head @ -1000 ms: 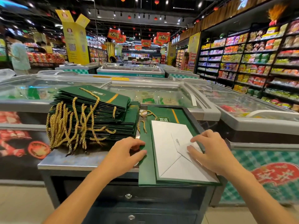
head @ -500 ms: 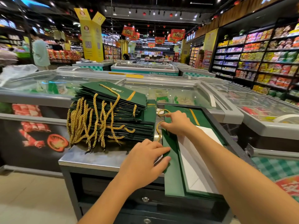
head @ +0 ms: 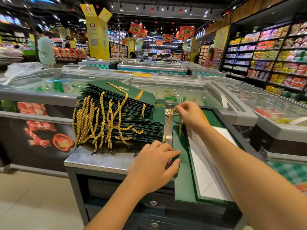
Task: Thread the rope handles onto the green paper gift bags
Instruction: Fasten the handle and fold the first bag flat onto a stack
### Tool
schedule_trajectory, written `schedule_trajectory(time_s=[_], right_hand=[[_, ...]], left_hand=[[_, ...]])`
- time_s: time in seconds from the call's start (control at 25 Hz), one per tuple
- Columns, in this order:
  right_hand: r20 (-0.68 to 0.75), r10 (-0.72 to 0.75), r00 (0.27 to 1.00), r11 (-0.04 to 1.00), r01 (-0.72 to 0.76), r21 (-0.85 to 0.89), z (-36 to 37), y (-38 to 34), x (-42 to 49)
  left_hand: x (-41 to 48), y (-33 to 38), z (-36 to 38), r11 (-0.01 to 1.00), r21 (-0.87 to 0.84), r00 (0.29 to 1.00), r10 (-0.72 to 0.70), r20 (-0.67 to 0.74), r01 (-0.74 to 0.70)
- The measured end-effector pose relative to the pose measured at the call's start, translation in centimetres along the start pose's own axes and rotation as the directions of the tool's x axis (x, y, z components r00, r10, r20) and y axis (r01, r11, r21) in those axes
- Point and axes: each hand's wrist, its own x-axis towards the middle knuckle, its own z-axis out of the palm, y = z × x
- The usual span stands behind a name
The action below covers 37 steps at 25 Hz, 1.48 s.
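Observed: left hand (head: 152, 166) and right hand (head: 191, 115) bare, forearms bare to the lower and lower-right frame edges, nails short.

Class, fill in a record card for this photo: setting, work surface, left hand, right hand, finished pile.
Setting: supermarket aisle, chest freezers behind
Work surface: steel counter
Left hand: rests on flat green bag
Right hand: pinches gold rope handle
Finished pile: stack of green bags with gold handles, left of the flat bag
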Motion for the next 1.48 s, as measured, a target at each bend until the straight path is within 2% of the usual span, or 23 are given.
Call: schedule_trajectory(time_s=[0.04,0.12,0.2,0.24,0.32,0.44,0.56,0.68,0.8,1.04,1.16,1.36,1.48], right_hand=[[-0.026,0.022,0.999,0.987,-0.017,0.16,-0.7,-0.5,-0.3],[0.024,0.075,0.997,0.885,-0.077,0.459,-2.8,-1.5,-1.1],[0.125,0.06,0.99,0.756,-0.127,0.642,-5.4,-1.9,-2.1],[0.161,0.04,0.986,0.731,-0.138,0.668,-6.7,-2.0,-2.8],[0.198,0.02,0.98,0.791,-0.137,0.596,-8.9,-1.8,-4.4],[0.208,-0.008,0.978,0.938,-0.065,0.341,-11.4,-1.1,-7.4],[0.23,-0.07,0.971,0.986,0.032,0.166,-12.4,0.1,-10.3],[0.217,-0.139,0.966,0.98,0.102,0.173,-12.5,1.1,-12.0],[0.277,-0.2,0.94,0.969,0.148,0.199,-12.1,1.7,-12.7],[0.323,-0.237,0.916,0.965,0.26,-0.029,-9.3,3.1,-13.1],[0.326,-0.231,0.917,0.963,0.264,-0.06,-8.5,3.4,-13.3],[0.366,-0.298,0.882,0.907,0.381,-0.181,-7.0,2.6,-13.3],[0.355,-0.327,0.876,0.893,0.409,-0.189,-5.6,2.5,-13.0]], left_hand=[[0.0,0.0,0.0,1.0,-0.003,1.0,-0.004,0.002,0.004],[0.0,0.1,0.0,1.0,-0.002,1.0,-0.014,0.017,0.014],[0.0,0.1,-0.1,1.0,-0.002,0.999,-0.023,0.034,0.023],[0.1,0.2,-0.1,1.0,-0.007,0.999,-0.028,0.041,0.028],[0.1,0.2,-0.2,0.999,-0.02,0.998,-0.039,0.056,0.04],[0.2,0.0,-0.2,0.998,-0.05,0.996,-0.044,0.073,0.047],[0.4,-0.2,-0.3,0.988,-0.131,0.994,-0.066,0.091,0.077],[0.5,-0.3,-0.5,0.976,-0.193,0.989,-0.078,0.122,0.101],[0.5,-0.3,-0.8,0.97,-0.212,0.986,-0.086,0.145,0.116],[0.5,-0.1,-1.3,0.951,-0.275,0.98,-0.098,0.172,0.143],[0.3,-0.3,-1.5,0.933,-0.326,0.982,-0.103,0.158,0.151],[0.4,-0.3,-1.9,0.923,-0.354,0.981,-0.097,0.168,0.152],[0.3,-0.3,-2.0,0.915,-0.376,0.982,-0.087,0.165,0.145]])
